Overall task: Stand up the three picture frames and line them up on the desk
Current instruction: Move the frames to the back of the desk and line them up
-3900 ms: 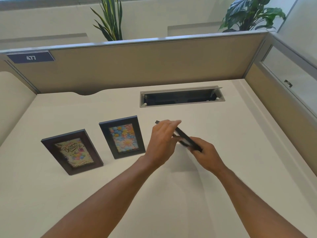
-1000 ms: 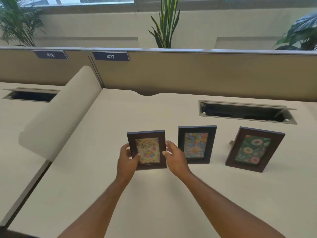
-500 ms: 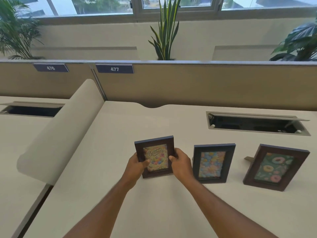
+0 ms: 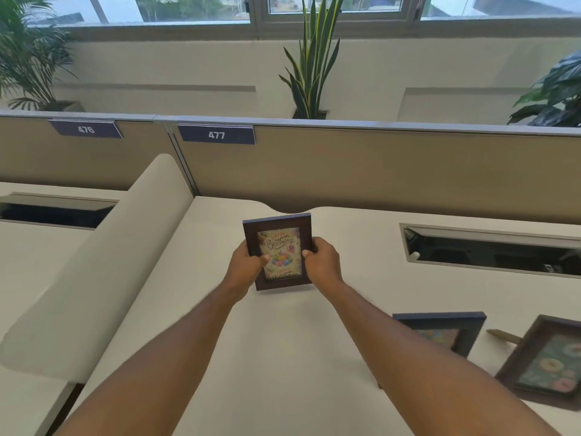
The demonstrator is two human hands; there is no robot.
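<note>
Now both hands' grips (image 4: pixel 248 268) (image 4: pixel 322 262) pinch one frame (image 4: pixel 278 251); two others (image 4: pixel 440 332) (image 4: pixel 547 360) stand.

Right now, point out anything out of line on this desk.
The birthday frame is off the row: both hands hold it by its sides, well behind the other two frames standing at right.

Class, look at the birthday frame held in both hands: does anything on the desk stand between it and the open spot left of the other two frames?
Nothing visible does. The birthday frame is gripped by the left hand and right hand. The desk is bare between it and the blue frame; the donut frame stands farther right.
</note>
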